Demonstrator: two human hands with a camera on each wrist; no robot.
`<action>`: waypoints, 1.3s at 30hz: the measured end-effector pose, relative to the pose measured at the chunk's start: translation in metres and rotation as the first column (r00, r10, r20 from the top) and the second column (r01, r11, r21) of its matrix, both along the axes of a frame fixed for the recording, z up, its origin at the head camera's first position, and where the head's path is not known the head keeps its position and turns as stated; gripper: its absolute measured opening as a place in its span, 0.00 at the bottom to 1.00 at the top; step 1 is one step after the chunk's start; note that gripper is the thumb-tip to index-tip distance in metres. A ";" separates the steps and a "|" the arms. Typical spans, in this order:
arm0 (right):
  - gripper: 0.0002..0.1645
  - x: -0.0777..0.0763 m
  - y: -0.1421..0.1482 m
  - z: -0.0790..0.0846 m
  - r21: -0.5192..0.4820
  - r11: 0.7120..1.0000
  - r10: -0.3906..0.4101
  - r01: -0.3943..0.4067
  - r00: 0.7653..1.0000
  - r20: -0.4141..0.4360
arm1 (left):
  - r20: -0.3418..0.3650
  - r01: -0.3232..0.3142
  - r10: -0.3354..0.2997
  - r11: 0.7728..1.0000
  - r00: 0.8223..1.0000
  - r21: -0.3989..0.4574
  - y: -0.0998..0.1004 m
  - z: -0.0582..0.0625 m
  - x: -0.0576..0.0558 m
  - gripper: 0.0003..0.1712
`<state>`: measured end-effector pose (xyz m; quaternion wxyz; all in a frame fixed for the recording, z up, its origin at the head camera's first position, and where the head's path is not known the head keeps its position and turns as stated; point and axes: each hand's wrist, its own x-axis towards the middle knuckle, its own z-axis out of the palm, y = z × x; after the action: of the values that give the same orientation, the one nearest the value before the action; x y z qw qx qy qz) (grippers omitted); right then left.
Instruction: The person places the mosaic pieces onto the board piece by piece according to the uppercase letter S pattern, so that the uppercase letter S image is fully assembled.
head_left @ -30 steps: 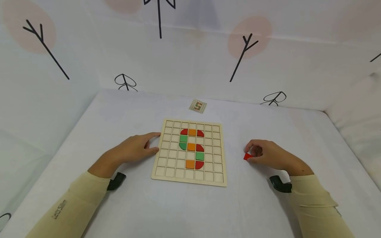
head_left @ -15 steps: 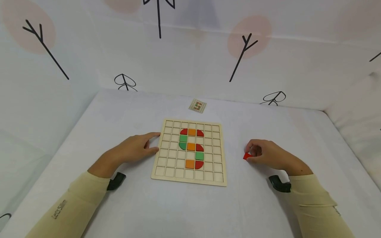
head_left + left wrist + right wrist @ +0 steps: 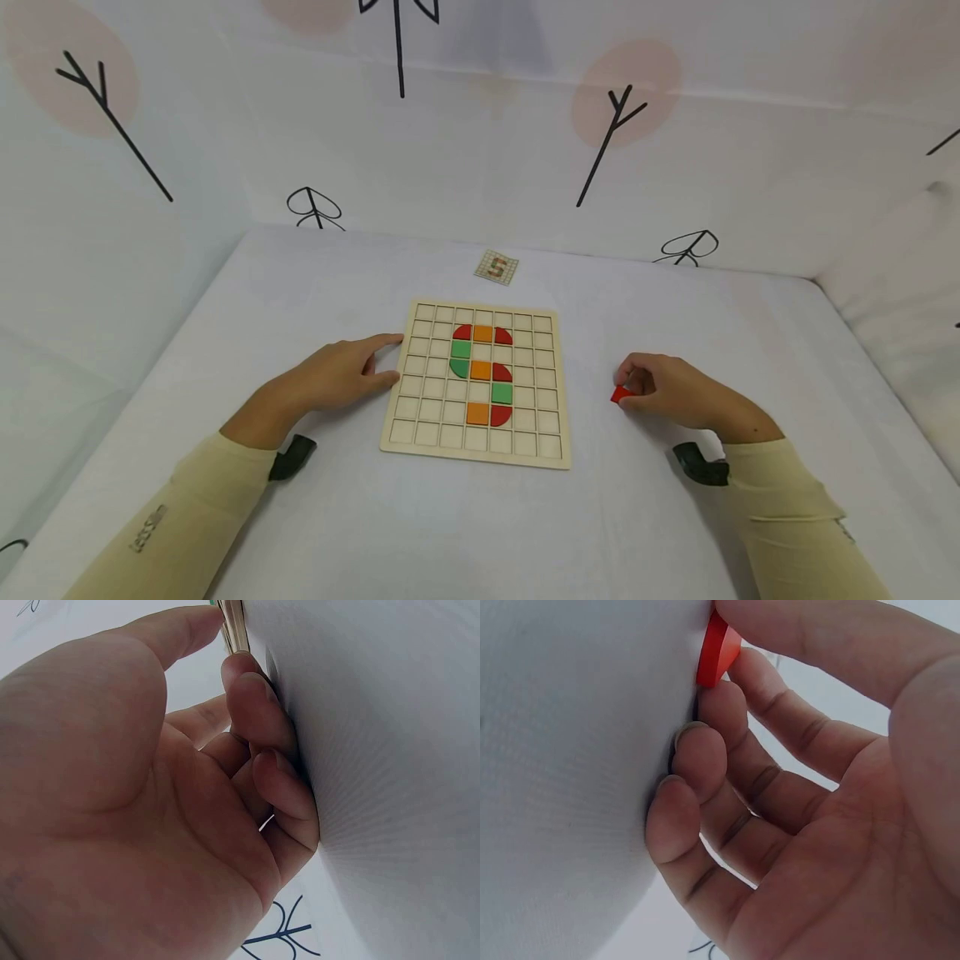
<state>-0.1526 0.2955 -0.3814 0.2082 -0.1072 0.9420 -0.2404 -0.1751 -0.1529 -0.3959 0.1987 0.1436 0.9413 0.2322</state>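
Note:
A wooden grid board (image 3: 435, 441) lies on the table with red, orange and green tiles set in its cells in an S-like figure. My left hand (image 3: 330, 375) is at its left side, index finger and thumb touching the edge. In the left wrist view the thumb meets the board's edge (image 3: 236, 626), while the other fingers bend against the white cloth. Well to the right of the board, my right hand (image 3: 678, 390) pinches a small red tile (image 3: 714, 652) between thumb and fingers, low at the cloth. Part of that tile is hidden behind the thumb.
Behind the board lies a small pattern card (image 3: 497, 267) printed with a similar S figure on a grid. White patterned cloth (image 3: 480, 167) rises as a wall at the back and sides. White cloth (image 3: 480, 525) also covers the table.

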 end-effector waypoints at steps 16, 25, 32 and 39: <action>0.12 0.001 -0.003 0.000 -0.011 1.000 0.015 -0.015 1.000 -0.005 | -0.004 0.000 0.000 1.000 1.000 0.003 0.000 -0.003 -0.001 0.38; 0.12 0.003 -0.009 0.002 -0.021 0.999 0.030 -0.031 0.998 -0.048 | -0.002 0.001 -0.001 1.000 1.000 0.008 -0.001 -0.002 0.000 0.38; 0.13 0.004 -0.017 0.001 -0.032 0.999 0.024 -0.026 0.998 -0.059 | 0.005 -0.004 0.004 1.000 1.000 0.012 0.000 -0.001 0.000 0.38; 0.13 0.005 -0.021 -0.001 -0.043 0.999 0.025 -0.027 0.998 -0.061 | 0.005 -0.003 0.003 1.000 1.000 0.011 0.000 -0.002 -0.001 0.38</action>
<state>-0.1476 0.2744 -0.3821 0.1805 -0.1313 0.9408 -0.2550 -0.1758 -0.1534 -0.3977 0.1999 0.1429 0.9396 0.2382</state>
